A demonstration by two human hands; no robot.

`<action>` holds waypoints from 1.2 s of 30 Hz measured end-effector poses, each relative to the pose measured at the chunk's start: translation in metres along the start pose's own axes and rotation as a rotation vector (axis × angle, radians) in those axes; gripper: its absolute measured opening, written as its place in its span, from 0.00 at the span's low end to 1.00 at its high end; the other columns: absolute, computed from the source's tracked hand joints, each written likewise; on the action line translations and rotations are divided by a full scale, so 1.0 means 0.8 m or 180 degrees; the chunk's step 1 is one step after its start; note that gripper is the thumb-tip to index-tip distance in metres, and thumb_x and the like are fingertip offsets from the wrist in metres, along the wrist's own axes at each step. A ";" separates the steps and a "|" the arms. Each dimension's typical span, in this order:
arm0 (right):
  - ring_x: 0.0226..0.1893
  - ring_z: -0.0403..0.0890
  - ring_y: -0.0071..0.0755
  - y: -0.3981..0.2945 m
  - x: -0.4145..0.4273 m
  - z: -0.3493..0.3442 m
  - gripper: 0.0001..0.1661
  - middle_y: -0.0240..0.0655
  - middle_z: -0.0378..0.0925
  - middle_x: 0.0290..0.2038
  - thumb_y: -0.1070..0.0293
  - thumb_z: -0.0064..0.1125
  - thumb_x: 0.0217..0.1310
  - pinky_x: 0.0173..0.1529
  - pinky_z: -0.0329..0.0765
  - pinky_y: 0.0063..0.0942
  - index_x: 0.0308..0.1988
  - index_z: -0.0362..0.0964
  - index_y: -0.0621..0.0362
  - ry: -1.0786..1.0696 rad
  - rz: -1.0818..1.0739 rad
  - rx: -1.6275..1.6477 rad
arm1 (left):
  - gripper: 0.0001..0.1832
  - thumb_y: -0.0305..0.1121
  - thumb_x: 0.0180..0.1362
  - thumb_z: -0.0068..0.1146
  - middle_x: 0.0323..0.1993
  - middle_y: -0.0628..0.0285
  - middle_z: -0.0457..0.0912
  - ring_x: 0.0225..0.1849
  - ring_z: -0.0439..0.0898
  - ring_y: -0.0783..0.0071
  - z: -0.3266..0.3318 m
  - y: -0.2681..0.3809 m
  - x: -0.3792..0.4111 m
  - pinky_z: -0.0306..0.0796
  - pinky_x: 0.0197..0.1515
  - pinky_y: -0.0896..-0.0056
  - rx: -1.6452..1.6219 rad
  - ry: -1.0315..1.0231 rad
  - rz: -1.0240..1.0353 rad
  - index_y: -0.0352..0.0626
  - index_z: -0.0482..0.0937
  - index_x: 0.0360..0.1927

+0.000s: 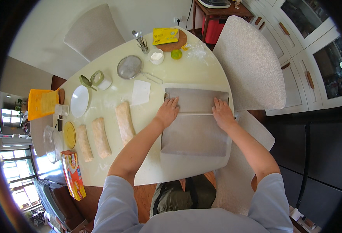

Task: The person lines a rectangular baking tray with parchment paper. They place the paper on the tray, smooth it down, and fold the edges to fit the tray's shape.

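Both my hands lie on a sheet of baking paper [200,97] that lines the farther of two shallow rectangular trays. My left hand [168,112] presses its fingers on the sheet's left side, and my right hand [222,113] does the same at the right. Neither hand grips anything. A second lined tray, covered by its own baking paper [194,137], lies nearer to me, under my wrists. To the left, three floured dough logs rest on the table: a large one [124,122] partly behind my left forearm, a middle one [102,138] and a slimmer one [85,144].
On the table [107,104] are a white dough scraper [141,92], a fine-mesh sieve [129,67], a cup of white powder [156,56], a green citrus fruit [176,54], a white plate [80,101] and a cling-film box [73,174]. An upholstered chair [252,64] stands right.
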State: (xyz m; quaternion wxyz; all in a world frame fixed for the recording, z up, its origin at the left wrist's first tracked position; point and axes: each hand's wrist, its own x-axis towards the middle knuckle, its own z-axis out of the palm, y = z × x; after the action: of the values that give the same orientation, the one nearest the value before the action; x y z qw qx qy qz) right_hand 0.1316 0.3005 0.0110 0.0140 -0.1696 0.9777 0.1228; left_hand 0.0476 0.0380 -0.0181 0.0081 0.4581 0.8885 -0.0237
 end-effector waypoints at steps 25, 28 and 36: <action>0.62 0.56 0.54 0.002 0.003 -0.019 0.24 0.61 0.54 0.59 0.67 0.53 0.50 0.67 0.34 0.45 0.48 0.63 0.64 -0.1521 0.0559 0.0157 | 0.17 0.36 0.52 0.45 0.61 0.40 0.56 0.60 0.64 0.55 -0.054 -0.006 0.038 0.44 0.61 0.41 0.0840 -0.1529 0.0045 0.44 0.72 0.46; 0.61 0.57 0.54 0.002 -0.001 -0.025 0.25 0.61 0.55 0.59 0.66 0.55 0.48 0.67 0.33 0.45 0.47 0.63 0.64 -0.1424 0.0553 0.0210 | 0.15 0.36 0.54 0.44 0.60 0.39 0.58 0.58 0.65 0.55 -0.059 0.000 0.035 0.45 0.60 0.41 0.0997 -0.1530 0.0055 0.43 0.72 0.44; 0.61 0.58 0.54 0.004 0.002 -0.022 0.25 0.62 0.55 0.58 0.66 0.57 0.45 0.67 0.32 0.48 0.45 0.64 0.64 -0.1318 0.0531 0.0109 | 0.14 0.36 0.56 0.43 0.62 0.37 0.53 0.61 0.60 0.51 -0.045 0.024 0.020 0.44 0.61 0.40 0.0744 -0.1206 -0.0407 0.44 0.72 0.43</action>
State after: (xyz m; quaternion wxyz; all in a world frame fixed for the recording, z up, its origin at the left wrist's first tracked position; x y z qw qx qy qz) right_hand 0.1292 0.2988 0.0291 0.2072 -0.0591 0.9666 0.1391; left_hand 0.0543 0.0638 0.0169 0.1201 0.3860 0.8896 -0.2125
